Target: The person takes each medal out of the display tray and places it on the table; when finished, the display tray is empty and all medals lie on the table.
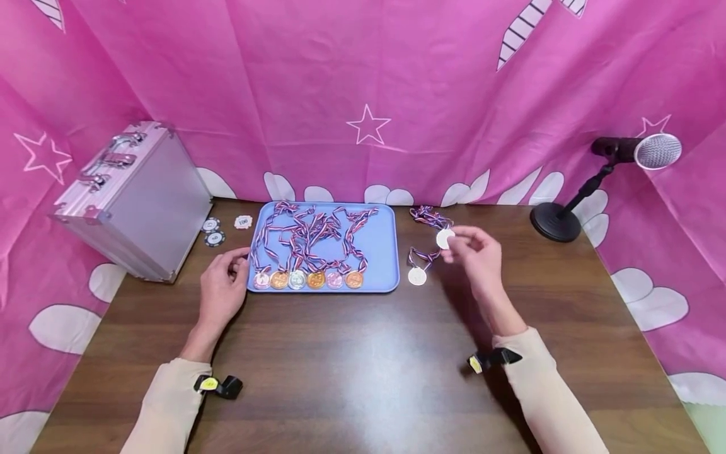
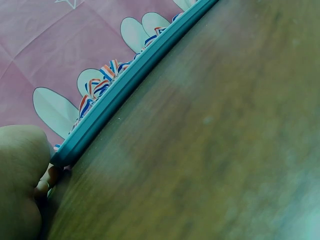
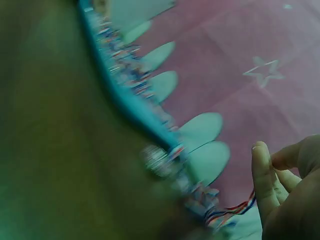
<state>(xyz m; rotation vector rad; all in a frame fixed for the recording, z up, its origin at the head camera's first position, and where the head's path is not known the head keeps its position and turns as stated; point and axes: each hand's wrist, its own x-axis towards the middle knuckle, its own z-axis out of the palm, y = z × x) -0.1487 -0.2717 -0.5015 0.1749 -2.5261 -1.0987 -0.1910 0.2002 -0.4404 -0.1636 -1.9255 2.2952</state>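
My right hand [image 1: 476, 255] pinches a silver medal [image 1: 444, 238] between thumb and fingertips, just right of the blue tray [image 1: 381, 249]. From that medal its striped ribbon [image 1: 429, 217] trails back onto the table; in the right wrist view the ribbon [image 3: 235, 210] hangs by the fingers. A second silver medal [image 1: 417, 276] lies on the table below, its ribbon looped behind it. On the far side, my left hand [image 1: 221, 287] grips the tray at its left edge. Several medals [image 1: 316, 279] in pink, orange, silver and gold line the tray's front, their tangled ribbons [image 1: 317, 236] spread behind.
A silver case [image 1: 147, 202] stands at the back left, with several poker chips [image 1: 215, 238] beside it. At the back right is a microphone [image 1: 655, 151] on a black stand [image 1: 554, 222]. A pink curtain [image 1: 317, 94] hangs behind the wooden table [image 1: 351, 372].
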